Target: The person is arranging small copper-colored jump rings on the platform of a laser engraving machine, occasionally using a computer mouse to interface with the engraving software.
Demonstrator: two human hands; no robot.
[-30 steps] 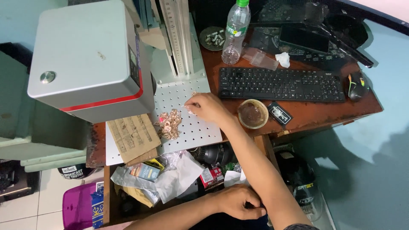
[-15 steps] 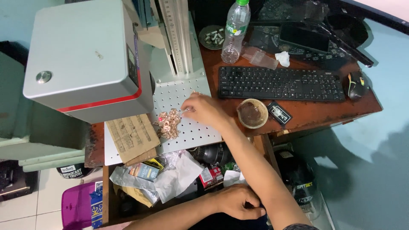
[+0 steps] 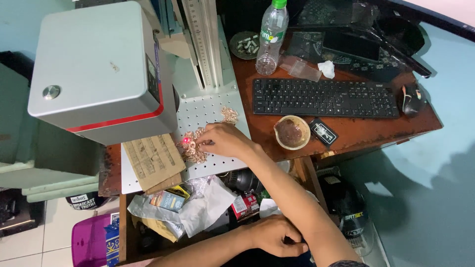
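Reaching across the perforated metal plate (image 3: 217, 106), the right hand (image 3: 225, 141) pinches fingertips together on the small gold-coloured pieces (image 3: 194, 148) lying just left of it, while the left hand (image 3: 274, 236) rests curled well below.

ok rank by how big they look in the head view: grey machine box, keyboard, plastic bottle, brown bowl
1. grey machine box, though it sits nearest the camera
2. keyboard
3. plastic bottle
4. brown bowl

Matt perforated metal plate (image 3: 208, 111), shiny gold-coloured metal pieces (image 3: 195, 148), worn wooden desk (image 3: 366, 133).
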